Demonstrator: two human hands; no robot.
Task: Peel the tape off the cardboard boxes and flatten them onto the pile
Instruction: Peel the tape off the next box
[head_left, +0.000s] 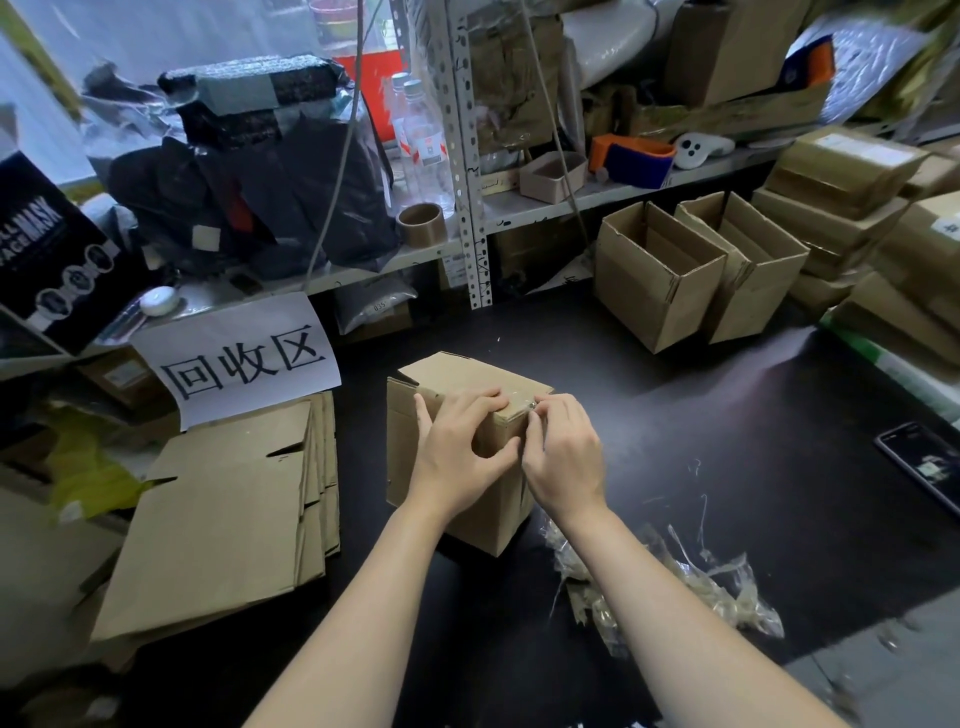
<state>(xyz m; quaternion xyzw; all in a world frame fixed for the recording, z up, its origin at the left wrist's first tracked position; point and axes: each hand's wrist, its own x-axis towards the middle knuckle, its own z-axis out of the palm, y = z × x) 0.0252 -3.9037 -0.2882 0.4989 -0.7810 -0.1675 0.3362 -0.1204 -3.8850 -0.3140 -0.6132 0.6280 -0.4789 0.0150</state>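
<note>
The left hand (462, 449) grips the cardboard box (457, 371) in the middle of the frame, its fingers curled over the top near edge and its thumb pressed to the near face. Just to its right, the right hand (563, 457) pinches a bit of clear tape (528, 402) at the box's top right corner with fingertips and thumb. The two hands nearly touch. The box stands upright on the dark worktop (675, 415), one flap raised along its left edge.

In the lower right of the frame, beside the right forearm, lies a crumpled heap of peeled tape (675, 577). In the lower left lies the pile of flattened cardboard (223, 509), its sheets stacked roughly square. A white paper sign (244, 358) hangs over the pile's far edge and reads "回收区" in black strokes.

In the upper right two open cartons (660, 270) stand side by side on the worktop, with sealed cartons (841, 176) stacked beyond them. A phone (924, 462) lies at the right edge, its screen up.

At the upper left a black box (47, 249) shows the word "MASK" in white. On the shelf behind sit a brown tape roll (422, 223) and clear bottles (423, 135) with red and white labels too small to read.
</note>
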